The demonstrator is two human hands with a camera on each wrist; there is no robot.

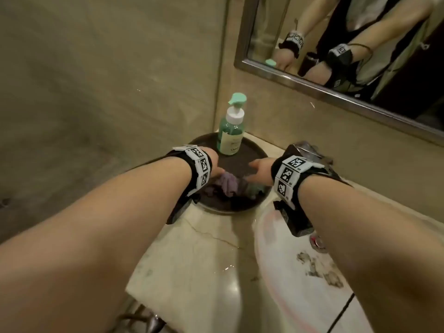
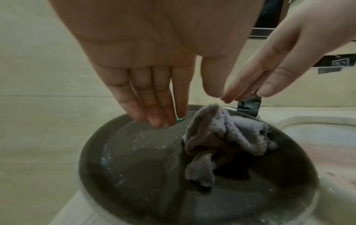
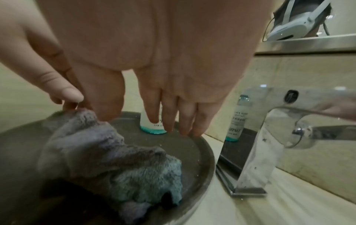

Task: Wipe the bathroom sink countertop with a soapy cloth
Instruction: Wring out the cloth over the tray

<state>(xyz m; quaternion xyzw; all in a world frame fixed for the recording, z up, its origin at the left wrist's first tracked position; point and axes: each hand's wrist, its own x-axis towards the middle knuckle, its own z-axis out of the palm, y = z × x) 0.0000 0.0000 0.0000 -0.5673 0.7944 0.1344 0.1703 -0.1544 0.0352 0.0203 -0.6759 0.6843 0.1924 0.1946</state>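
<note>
Both hands over the cloth, pickup not yet made.

Cloth [image 2: 227, 137] lies crumpled on dark round tray [image 2: 119, 159], soap bottle [image 1: 231, 131] at tray's back, by the wall. Left hand [image 2: 146, 64] & right hand [image 3: 154, 64] hover w/ fingers straight, holding nothing; right thumb looks at or near a top fold. Step, judged: fetching cloth, pre-wipe. Next needs a pinch on the fold, lift clear of tray, prob. soap, then onto countertop [image 1: 192, 260] beside sink [image 1: 300, 272].

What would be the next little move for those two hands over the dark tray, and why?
Probably close the fingers on the crumpled cloth and lift it. Both the left hand and the right hand hang open just above it, holding nothing, and it lies bunched on the tray beside the soap bottle.
</note>
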